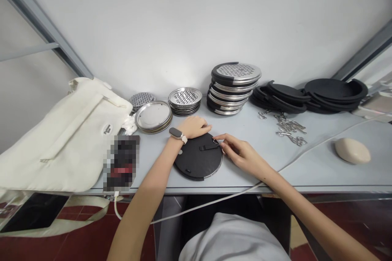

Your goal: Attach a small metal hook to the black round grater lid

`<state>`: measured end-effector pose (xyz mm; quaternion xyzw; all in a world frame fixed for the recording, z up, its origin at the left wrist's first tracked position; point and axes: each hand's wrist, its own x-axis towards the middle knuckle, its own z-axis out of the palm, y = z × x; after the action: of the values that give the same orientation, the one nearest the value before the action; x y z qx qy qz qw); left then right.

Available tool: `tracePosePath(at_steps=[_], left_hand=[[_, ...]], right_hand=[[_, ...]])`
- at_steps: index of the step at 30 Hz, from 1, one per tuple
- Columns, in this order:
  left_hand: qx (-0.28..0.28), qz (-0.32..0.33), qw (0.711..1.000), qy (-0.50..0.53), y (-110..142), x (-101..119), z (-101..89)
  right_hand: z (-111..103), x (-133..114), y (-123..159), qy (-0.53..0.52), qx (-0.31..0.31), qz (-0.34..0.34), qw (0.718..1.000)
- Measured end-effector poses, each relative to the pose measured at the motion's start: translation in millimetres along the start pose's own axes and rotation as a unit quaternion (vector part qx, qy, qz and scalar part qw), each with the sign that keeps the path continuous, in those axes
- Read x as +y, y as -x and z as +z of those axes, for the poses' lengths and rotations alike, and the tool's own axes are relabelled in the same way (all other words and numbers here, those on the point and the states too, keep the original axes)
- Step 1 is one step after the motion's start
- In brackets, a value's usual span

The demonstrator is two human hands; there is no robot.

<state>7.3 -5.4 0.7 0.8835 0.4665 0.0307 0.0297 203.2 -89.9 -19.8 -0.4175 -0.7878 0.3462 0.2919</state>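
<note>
A black round grater (196, 163) lies face down on the table, a thin metal edge showing at its lower right. My left hand (194, 127), with a watch at the wrist, rests over its far edge; the fingers curl there and their tips are hidden. At the right side of the disc, my right hand (239, 151) pinches a small metal wire clip (216, 142) between thumb and forefinger. The clip is beside a short raised black tab (208, 147) on the disc. Whether it touches the tab is too small to tell.
Behind stand stacked assembled graters (234, 89), loose grater plates (185, 100) and plain metal discs (153, 116). Black holders (281, 97) and loose metal clips (290, 128) lie right. A cream bag (61, 138), phone (121, 163), white cable (294, 165) and beige mouse-shaped object (352, 151) flank the work.
</note>
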Motion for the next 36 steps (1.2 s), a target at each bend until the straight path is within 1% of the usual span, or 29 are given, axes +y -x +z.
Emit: tracePosePath(at_steps=[8,24,30,36], left_hand=[[0.003,-0.002,1.0,-0.001,0.0,0.2,0.2],[0.006,0.007,1.0,-0.006,-0.4,-0.5,1.0],[-0.011,-0.004,1.0,-0.003,-0.3,1.3,-1.7],[-0.011,-0.001,1.0,0.006,-0.2,1.8,-2.7]], right_hand=[[0.2,1.4,0.2,0.003,-0.01,-0.016,1.0],[-3.6,-4.6,-0.1,0.036,-0.01,-0.012,0.999],[-3.1,-4.6,1.0,0.04,-0.003,-0.017,0.999],[-3.4,-4.0,0.7,0.04,-0.004,-0.025,0.999]])
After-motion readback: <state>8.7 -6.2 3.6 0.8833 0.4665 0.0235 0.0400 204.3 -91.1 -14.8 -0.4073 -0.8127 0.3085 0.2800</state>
